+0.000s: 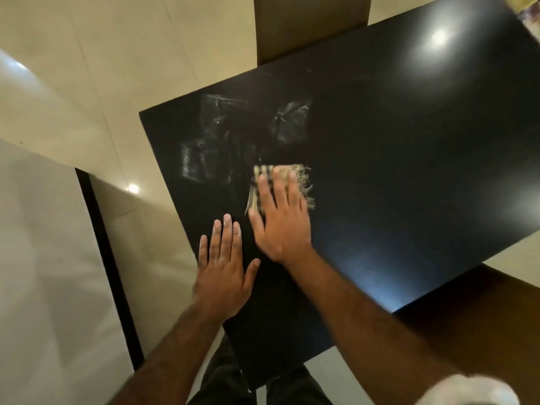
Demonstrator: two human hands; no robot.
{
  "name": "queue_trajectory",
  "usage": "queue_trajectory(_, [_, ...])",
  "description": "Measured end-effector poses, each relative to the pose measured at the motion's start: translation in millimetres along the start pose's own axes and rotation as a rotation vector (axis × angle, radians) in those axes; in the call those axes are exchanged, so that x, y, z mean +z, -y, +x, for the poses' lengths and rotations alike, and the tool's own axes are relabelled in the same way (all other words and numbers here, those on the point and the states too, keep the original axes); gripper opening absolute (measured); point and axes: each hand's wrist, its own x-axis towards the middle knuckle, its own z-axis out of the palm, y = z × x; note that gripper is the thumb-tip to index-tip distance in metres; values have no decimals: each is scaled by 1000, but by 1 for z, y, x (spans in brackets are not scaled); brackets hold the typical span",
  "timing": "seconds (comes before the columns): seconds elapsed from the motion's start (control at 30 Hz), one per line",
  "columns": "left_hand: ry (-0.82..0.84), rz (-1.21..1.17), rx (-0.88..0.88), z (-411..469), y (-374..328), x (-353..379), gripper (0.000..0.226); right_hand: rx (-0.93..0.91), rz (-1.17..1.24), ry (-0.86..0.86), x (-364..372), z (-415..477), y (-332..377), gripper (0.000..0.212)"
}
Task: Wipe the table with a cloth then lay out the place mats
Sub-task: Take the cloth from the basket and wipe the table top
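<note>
A black glossy table [394, 159] fills the middle of the view. My right hand [282, 220] presses flat on a small beige striped cloth [264, 175] with a frayed fringe on its right side. My left hand [223, 267] lies flat on the table just left of it, fingers spread, holding nothing; whitish dust marks its fingertips. White smears [204, 159] mark the table beyond and to the left of the cloth. No place mats can be made out for certain.
A tan chair back [309, 27] stands at the table's far edge. A brown chair seat [467, 325] sits at the right near edge. Cream floor tiles [102, 68] lie to the left. A colourful blurred object [529, 16] shows at the top right corner.
</note>
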Motion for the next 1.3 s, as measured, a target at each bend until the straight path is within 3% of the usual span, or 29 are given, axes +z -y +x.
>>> queue_trajectory(0.1, [-7, 26, 29, -1, 17, 0, 92, -14, 17, 109, -1, -65, -18, 84])
queue_trajectory(0.17, [-4, 49, 25, -1, 23, -1, 92, 135, -21, 124, -7, -79, -53, 83])
queue_trajectory(0.27, [21, 59, 25, 4, 23, -3, 93, 401, -55, -25, -13, -39, -89, 78])
queue_trajectory(0.33, [16, 44, 37, 5, 25, -3, 94, 457, -47, -119, -13, 7, -84, 74])
queue_trajectory(0.47, [13, -11, 79, 4, 29, -5, 95, 243, -48, -139, -2, 56, -10, 74])
queue_trajectory(0.57, [20, -40, 124, 0, 44, -9, 98, 27, 0, -2, 8, 6, 47, 75])
queue_trajectory(0.67, [19, 6, 168, -1, 67, -14, 92, -15, 73, 111, 7, -77, 51, 78])
queue_trajectory(0.8, [66, 45, 181, 3, 75, -16, 90, 267, 44, 129, -2, -133, 4, 79])
queue_trajectory(0.9, [75, 28, 176, 3, 74, -15, 91, 509, 28, 30, -5, -88, -33, 77])
queue_trajectory(0.97, [85, 5, 177, 4, 74, -18, 92, 540, 38, -36, -5, -38, -37, 78])
queue_trajectory(1.07, [123, -28, 207, 5, 77, -24, 98, 448, 7, -86, 3, 12, -8, 80])
queue_trajectory(1.13, [124, -33, 213, 2, 80, -25, 101, 294, -26, -82, 9, 8, 23, 82])
queue_trajectory(1.3, [76, 0, 136, -10, 83, -19, 97, -58, 36, 163, 27, -120, 70, 80])
